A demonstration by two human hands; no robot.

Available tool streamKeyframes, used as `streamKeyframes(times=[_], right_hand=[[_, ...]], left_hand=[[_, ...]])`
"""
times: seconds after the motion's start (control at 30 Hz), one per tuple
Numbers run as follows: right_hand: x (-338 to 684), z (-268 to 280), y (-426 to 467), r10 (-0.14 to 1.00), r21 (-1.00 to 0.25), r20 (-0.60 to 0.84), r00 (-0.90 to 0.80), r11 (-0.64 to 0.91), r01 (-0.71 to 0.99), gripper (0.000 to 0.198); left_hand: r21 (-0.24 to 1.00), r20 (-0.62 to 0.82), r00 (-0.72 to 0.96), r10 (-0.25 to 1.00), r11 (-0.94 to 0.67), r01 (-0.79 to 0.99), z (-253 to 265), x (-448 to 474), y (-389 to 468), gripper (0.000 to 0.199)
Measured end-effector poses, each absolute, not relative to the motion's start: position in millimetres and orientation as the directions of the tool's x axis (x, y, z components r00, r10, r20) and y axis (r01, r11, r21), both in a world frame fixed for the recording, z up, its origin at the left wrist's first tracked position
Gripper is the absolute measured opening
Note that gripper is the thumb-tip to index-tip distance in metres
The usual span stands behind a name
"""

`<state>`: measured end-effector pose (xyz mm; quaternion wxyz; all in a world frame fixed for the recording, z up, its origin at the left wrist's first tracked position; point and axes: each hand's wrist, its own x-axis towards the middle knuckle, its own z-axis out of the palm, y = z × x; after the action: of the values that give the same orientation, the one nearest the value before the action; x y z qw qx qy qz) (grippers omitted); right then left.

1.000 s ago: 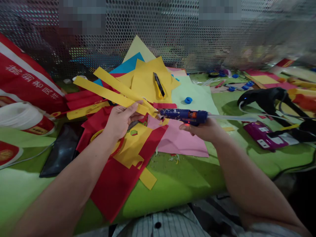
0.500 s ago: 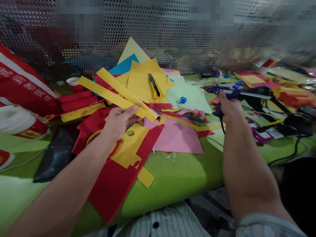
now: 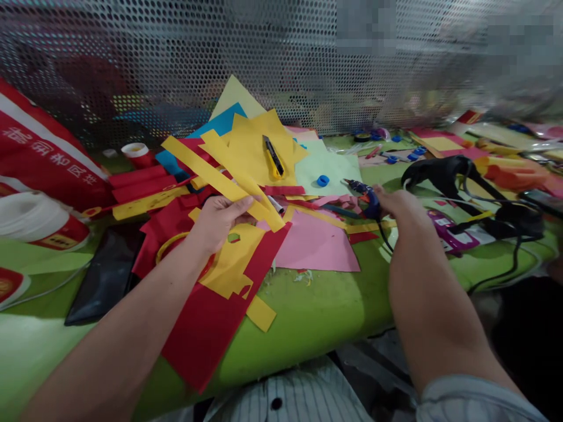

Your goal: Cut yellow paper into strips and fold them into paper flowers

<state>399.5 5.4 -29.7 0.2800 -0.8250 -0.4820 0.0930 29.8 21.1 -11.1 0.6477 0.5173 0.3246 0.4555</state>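
My left hand point(image 3: 222, 220) pinches yellow paper strips point(image 3: 206, 171) that point up and to the left over the pile. Wrapped round a dark blue glue gun point(image 3: 368, 199) is my right hand point(image 3: 398, 205); the gun's nozzle points left and its cord hangs below. Between the hands lie a pink sheet point(image 3: 314, 243) and torn pink scraps. Beneath my left hand are cut yellow paper point(image 3: 229, 266) and a red sheet point(image 3: 197, 334) reaching past the table edge. A yellow and black utility knife point(image 3: 273, 157) rests on yellow sheets point(image 3: 246, 143) behind.
A metal mesh screen point(image 3: 272, 53) stands along the back. At left are a red bag point(image 3: 44, 152), paper cups point(image 3: 39, 220) and a black flat case point(image 3: 103, 275). On the right lie a black strap-like object point(image 3: 440, 173), a purple item point(image 3: 453, 231) and cables. A blue cap point(image 3: 323, 180) sits on pale green paper.
My right hand has brought the glue gun left and down, closer to the pink sheet; its nozzle is now lower. My left hand still holds the strips, shifted slightly to the right and down.
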Motion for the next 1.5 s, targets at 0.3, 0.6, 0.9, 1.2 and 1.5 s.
streamKeyframes(times=[0.3,0.6,0.9,1.2,1.5], right_hand=[[253,-12,-11,0.999,-0.896,0.048,0.021,0.033,0.442,0.022],[228,-15,-21,0.947,-0.984,-0.167,-0.273,-0.145,0.101,0.009],[214,-27,-19,0.972,-0.910,-0.218,0.090,-0.170,-0.378,0.017],[210,-25,-24,0.977,-0.879,-0.191,0.090,-0.130,-0.459,0.022],[209,-25,-26,0.979,-0.881,-0.194,0.065,-0.145,-0.451,0.022]], left_hand=[[0.992,-0.001,0.426,0.905,0.055,-0.113,-8,34,15,0.019],[0.991,0.041,0.503,0.863,-0.101,0.092,-1,41,3,0.015],[0.967,0.080,0.329,0.941,0.007,-0.253,-11,49,-1,0.018],[0.944,-0.014,0.313,0.950,0.115,-0.308,-17,57,-4,0.017],[0.947,0.007,0.367,0.930,0.111,-0.300,-21,56,-2,0.018]])
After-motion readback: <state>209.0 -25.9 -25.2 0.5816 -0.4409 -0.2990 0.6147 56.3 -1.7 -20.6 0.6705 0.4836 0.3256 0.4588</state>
